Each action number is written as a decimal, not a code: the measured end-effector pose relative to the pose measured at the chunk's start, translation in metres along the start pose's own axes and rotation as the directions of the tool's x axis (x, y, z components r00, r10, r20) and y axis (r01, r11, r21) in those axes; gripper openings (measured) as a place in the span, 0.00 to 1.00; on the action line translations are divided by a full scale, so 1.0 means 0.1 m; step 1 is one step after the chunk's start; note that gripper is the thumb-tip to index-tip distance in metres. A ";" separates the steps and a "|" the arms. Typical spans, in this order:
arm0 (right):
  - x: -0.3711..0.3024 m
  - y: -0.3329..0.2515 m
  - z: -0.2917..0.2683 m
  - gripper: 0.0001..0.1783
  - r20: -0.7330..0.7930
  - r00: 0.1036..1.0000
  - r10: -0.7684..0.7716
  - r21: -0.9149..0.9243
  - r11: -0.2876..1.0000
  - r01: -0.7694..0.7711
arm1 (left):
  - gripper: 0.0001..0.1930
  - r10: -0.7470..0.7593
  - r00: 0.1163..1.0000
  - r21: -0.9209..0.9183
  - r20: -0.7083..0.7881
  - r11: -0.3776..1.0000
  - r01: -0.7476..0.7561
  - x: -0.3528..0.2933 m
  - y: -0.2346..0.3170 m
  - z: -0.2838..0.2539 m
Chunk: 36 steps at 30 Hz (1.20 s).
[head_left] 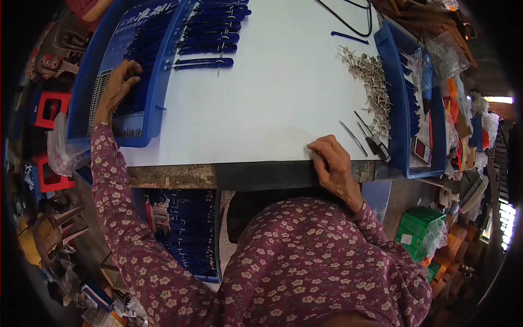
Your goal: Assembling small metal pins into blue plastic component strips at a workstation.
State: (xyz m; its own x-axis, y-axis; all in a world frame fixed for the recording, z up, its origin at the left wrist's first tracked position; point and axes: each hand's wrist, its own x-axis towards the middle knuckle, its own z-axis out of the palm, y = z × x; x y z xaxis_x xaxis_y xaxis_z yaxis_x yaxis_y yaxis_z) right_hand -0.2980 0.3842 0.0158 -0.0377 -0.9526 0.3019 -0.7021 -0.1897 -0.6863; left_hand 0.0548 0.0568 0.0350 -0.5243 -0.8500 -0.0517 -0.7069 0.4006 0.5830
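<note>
Over on the far left, her left hand (117, 87) reaches into the blue tray (158, 92), its grip curled loosely among dark blue pieces (136, 95) there. Her right hand (335, 166) rests flat on the white bench (261, 103) edge, fingers spread, holding nothing, near metal rods (354, 139) and a heap of metal pins (373, 87).

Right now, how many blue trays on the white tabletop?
2. One blue tray at the left edge, with the left hand inside; one blue tray along the right edge. More may lie outside the view.

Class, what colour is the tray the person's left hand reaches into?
Blue; the tray under the left hand shows best in the head view.
</note>
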 end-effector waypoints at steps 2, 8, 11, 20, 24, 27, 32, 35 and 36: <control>-0.06 0.00 -0.09 0.12 -0.046 0.999 -0.025 -0.037 0.999 0.024 | 0.11 0.058 0.998 -0.014 0.031 0.998 -0.058 0.04 -0.11 0.00; -0.20 0.06 -0.35 0.12 -0.161 0.987 0.003 -0.070 0.997 -0.015 | 0.14 0.172 0.978 0.239 -0.115 0.961 -0.141 0.06 -0.34 -0.11; -0.30 0.20 -0.43 0.12 -0.219 0.974 0.056 -0.093 0.993 -0.077 | 0.14 0.015 0.995 0.102 -0.099 0.995 -0.005 0.16 -0.53 -0.16; -0.51 0.32 -0.59 0.08 -0.351 0.907 0.232 -0.087 0.957 -0.278 | 0.15 0.205 0.723 0.179 -0.660 0.977 -0.114 0.00 -0.31 -0.43; -0.48 0.40 -0.62 0.08 -0.378 0.896 0.235 -0.078 0.956 -0.284 | 0.13 0.237 0.618 0.178 -0.749 0.971 -0.157 -0.21 0.37 -0.32; -0.48 0.43 -0.62 0.08 -0.383 0.900 0.208 -0.108 0.957 -0.268 | 0.12 0.224 0.653 0.113 -0.723 0.972 -0.208 -0.39 0.85 -0.08; -0.45 0.51 -0.68 0.08 -0.397 0.893 0.212 -0.121 0.952 -0.280 | 0.13 0.076 0.773 -0.271 -0.629 0.911 -0.310 -0.60 1.48 0.55; -0.39 0.55 -0.72 0.08 -0.381 0.899 0.217 -0.162 0.941 -0.296 | 0.14 -0.023 0.882 -0.611 -0.471 0.730 -0.307 -0.70 1.74 0.95; -0.38 0.59 -0.74 0.08 -0.385 0.897 0.219 -0.168 0.939 -0.302 | 0.14 -0.038 0.910 -0.685 -0.413 0.672 -0.283 -0.72 1.86 1.08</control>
State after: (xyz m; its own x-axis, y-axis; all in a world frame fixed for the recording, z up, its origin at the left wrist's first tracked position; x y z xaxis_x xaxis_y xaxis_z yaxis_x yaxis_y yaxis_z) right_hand -0.3902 0.4266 0.0128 -0.4614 -0.8042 0.3746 -0.7669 0.1493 -0.6242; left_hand -0.0903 0.2291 0.0592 -0.2543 -0.9300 0.2655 -0.0016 0.2750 0.9615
